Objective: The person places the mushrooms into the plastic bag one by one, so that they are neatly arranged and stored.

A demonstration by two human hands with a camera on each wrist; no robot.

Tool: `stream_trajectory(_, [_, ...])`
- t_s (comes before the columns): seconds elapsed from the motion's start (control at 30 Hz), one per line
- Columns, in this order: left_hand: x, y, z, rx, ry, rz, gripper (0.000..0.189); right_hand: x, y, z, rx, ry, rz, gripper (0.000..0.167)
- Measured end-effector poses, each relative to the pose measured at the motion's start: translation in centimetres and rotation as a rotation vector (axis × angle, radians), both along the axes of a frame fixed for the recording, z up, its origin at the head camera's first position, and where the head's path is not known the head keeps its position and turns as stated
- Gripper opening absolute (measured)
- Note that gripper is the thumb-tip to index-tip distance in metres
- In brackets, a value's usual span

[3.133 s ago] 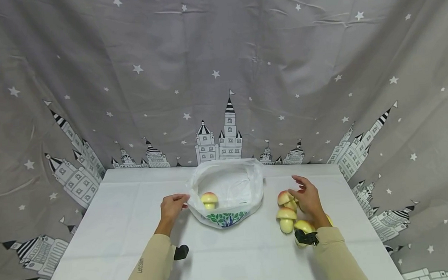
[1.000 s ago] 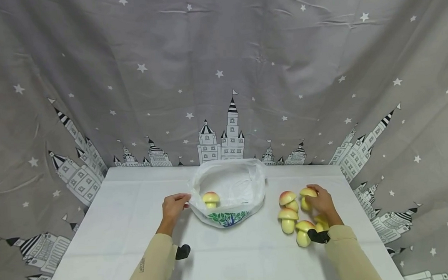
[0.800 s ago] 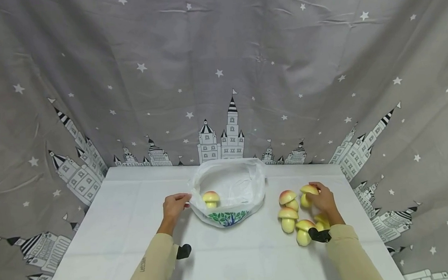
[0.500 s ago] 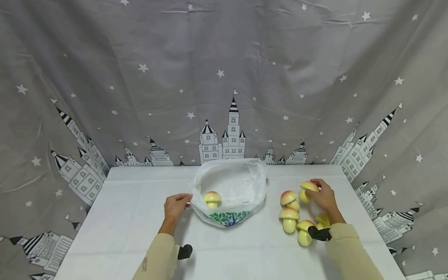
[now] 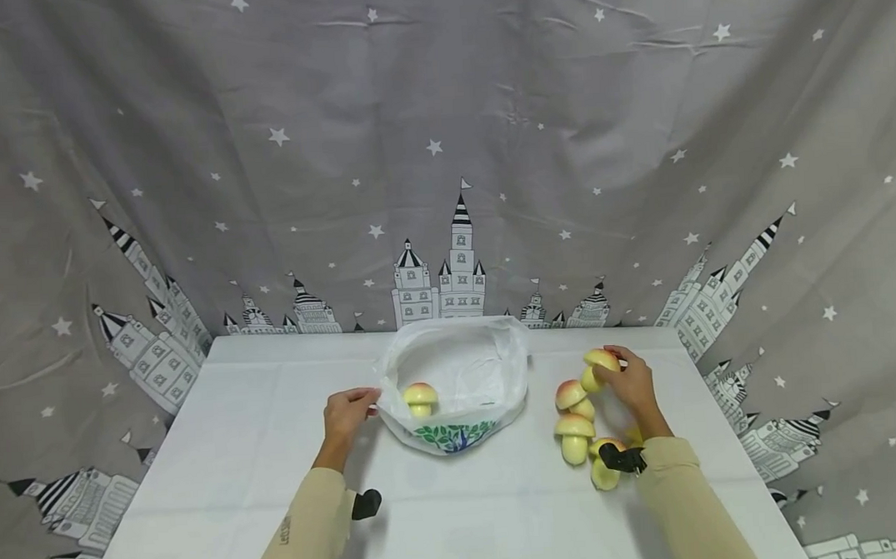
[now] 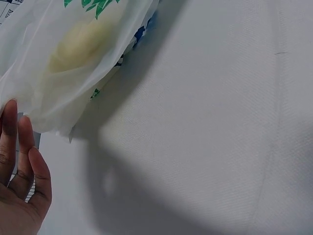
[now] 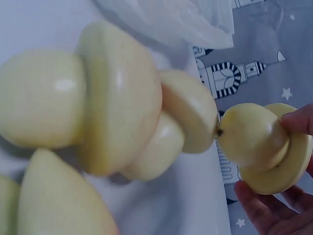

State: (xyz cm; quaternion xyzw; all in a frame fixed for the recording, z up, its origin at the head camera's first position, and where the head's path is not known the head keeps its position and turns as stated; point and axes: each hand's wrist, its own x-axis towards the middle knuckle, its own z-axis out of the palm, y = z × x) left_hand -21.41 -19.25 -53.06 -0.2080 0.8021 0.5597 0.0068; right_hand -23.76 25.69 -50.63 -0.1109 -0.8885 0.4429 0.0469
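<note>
A white plastic bag (image 5: pixel 509 393) with a green and blue tree print stands with its mouth spread. One toy mushroom (image 5: pixel 420 395), yellow with a reddish cap, shows inside it. At the bag's left rim my left hand (image 5: pixel 346 413) pinches the plastic; the left wrist view has its fingers (image 6: pixel 7 142) against the edge. My right hand (image 5: pixel 633 386) grips another toy mushroom (image 7: pixel 252 139) by its cap between thumb and fingers, stem pointing away from the palm. It is held beyond the mushrooms lying right of the bag.
Several more toy mushrooms (image 5: pixel 574 432) lie close together on the white table (image 5: pixel 458 521), one partly covered by the right wrist. A grey curtain (image 5: pixel 440 105) printed with castles and stars hangs around the back and sides.
My right hand has taken hold of the back-right mushroom, lifted it and carried it away from me and leftward. My left hand keeps its place at the bag's rim.
</note>
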Motion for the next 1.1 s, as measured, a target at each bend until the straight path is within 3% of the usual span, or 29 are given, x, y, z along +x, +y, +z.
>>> stream_trajectory(0.33, [-0.3, -0.2, -0.2, -0.003, -0.001, -0.002, 0.029, -0.9, -1.8, 0.5, -0.019, 0.093, 0.036, 0.049])
stream_trajectory(0.63, [-0.3, -0.3, -0.2, -0.009, 0.004, -0.008, 0.028, -1.2, -4.3, 0.9, -0.043, 0.061, 0.066, 0.051])
stream_trajectory(1.1, [0.0, -0.1, -0.1, -0.008, -0.003, -0.01, 0.028, -1.9, -7.7, 0.7, -0.073, 0.084, 0.158, 0.051])
